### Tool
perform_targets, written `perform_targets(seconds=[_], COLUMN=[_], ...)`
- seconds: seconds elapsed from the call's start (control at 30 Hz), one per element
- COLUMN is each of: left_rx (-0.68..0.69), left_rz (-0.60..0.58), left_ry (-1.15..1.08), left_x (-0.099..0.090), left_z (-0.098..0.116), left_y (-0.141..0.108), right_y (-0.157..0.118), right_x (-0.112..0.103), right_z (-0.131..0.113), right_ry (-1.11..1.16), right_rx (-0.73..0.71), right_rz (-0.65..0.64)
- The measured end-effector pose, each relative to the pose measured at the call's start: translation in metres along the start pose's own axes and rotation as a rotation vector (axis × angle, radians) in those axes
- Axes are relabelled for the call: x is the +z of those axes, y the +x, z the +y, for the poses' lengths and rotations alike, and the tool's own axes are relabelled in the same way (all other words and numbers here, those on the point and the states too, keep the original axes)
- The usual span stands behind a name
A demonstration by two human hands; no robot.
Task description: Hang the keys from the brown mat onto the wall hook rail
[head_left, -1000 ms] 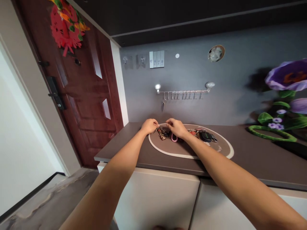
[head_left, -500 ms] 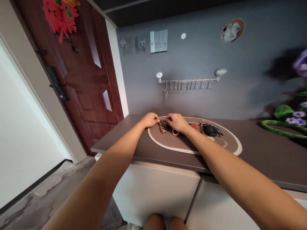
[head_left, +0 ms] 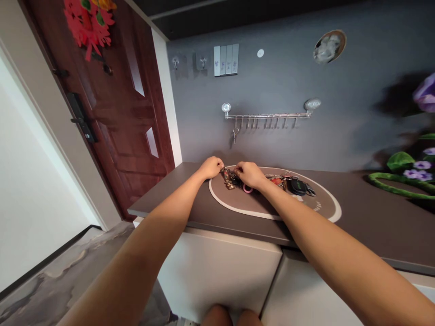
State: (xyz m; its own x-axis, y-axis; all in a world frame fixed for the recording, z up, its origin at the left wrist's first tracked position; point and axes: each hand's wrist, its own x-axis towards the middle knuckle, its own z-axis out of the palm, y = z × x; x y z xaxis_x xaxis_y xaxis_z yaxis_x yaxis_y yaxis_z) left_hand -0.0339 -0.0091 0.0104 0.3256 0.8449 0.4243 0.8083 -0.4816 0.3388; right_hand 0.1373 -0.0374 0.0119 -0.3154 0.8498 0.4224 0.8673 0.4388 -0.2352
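Note:
My left hand is closed in a pinch at the left end of an oval mat. From its fingertips a bunch of keys, with brass and reddish parts, reaches down to the mat. Just right of it, my right hand bends over the pile with thumb and fingers together; whatever they grip is hidden. A pink ring lies below that hand. Farther right on the mat are an orange-red piece and a black key fob with metal keys beside it.
On the wall a clear hook rail holds one hanging key. Two adhesive hooks and a switch panel are above. Artificial flowers stand at the right of the counter. A red-brown door is at left.
My left hand has risen slightly, and the bunch of keys below its fingertips shows more of its length. My right hand stays nearly in place over the pile. The view has shifted a little.

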Motion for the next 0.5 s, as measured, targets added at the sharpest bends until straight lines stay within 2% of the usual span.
perform_targets(seconds=[0.13,0.27,0.5], left_rx=[-0.046,-0.027,0.007], left_rz=[0.068,0.105,0.137], left_ry=[-0.081,-0.161,-0.334], left_x=[-0.005,-0.009,-0.016], left_z=[0.003,0.009,0.019], left_y=[0.0,-0.002,-0.005], right_y=[-0.001,-0.002,-0.003], right_x=[-0.002,-0.004,-0.008], right_z=[-0.002,-0.005,-0.012], right_ry=[-0.018,0.01,0.158], right_rx=[0.004,0.008,-0.04], right_rz=[-0.002,0.028,0.193])
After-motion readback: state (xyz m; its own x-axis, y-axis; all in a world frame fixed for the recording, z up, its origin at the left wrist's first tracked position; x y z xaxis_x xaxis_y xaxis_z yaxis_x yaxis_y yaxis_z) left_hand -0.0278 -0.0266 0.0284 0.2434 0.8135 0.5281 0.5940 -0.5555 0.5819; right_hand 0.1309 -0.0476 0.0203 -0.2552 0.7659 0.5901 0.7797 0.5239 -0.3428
